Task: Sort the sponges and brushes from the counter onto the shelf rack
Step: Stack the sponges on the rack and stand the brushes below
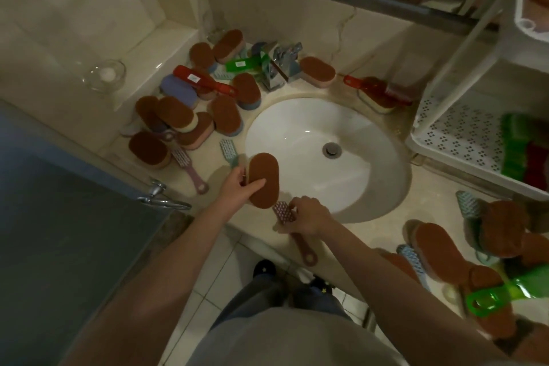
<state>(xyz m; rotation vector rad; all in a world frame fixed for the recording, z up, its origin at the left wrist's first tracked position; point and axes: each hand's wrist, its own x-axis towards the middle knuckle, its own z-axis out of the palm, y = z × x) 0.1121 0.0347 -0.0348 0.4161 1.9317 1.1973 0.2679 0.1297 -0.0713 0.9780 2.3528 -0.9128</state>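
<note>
1. Brown-topped sponge [262, 180] sits gripped in the left hand [237, 184], fingers closed around its near end, held over the sink's [371, 163] near-left rim.
2. Pink brush [292, 229] lies on the surface's [421, 184] near edge; the right hand's [309, 217] fingers close on its bristled head.
3. More sponges crowd the far-left corner.
4. White shelf rack [463, 134] stands right, its perforated tray partly open.

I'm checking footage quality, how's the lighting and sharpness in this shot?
Head view: dim, warm light; sink catches soft glare; left hand and its sponge fairly sharp; shelf rack and right-edge clutter motion-blurred; wide-angle bending at edges.
</note>
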